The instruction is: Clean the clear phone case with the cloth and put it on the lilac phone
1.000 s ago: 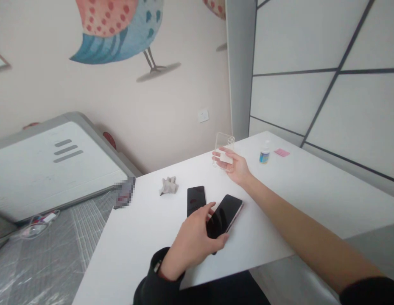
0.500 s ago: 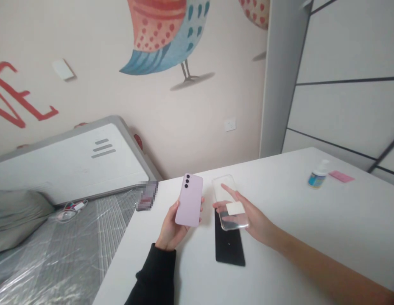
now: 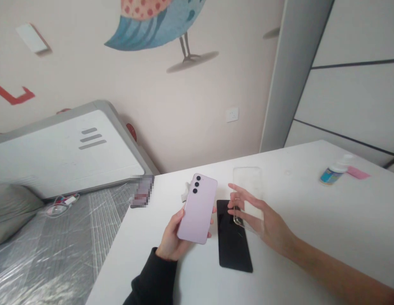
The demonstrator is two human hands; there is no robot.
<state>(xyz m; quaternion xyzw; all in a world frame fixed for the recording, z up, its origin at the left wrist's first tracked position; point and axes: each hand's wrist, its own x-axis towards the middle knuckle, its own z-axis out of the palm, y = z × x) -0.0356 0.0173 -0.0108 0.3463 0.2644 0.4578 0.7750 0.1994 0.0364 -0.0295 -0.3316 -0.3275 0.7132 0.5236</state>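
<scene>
Closed around the sides of a lilac phone (image 3: pixel 199 214) is my left hand (image 3: pixel 171 238). The phone is tilted upright above the table, its back and camera lenses facing me. To the right of it, my right hand (image 3: pixel 269 218) grips a clear phone case (image 3: pixel 247 174), which is see-through, so fingers show through its lower part. The case is apart from the phone. Below the case a black flat device (image 3: pixel 233 245), like a phone or small tablet, lies on the white table (image 3: pixel 289 262). A small white thing (image 3: pixel 185 194) shows partly behind the phone.
A white bottle with a blue label (image 3: pixel 333 173) stands at the far right, a pink card (image 3: pixel 358 173) beside it. A pixelated item (image 3: pixel 142 192) sits on the table's left edge. Further left are a plastic-covered mattress (image 3: pixel 79 241), a cable (image 3: pixel 58 207) and a cushion (image 3: pixel 14 212).
The view has shifted and tilted down. The clear case has turned and moved right, away from the lilac phone. A white thing behind the phone has come into view.
</scene>
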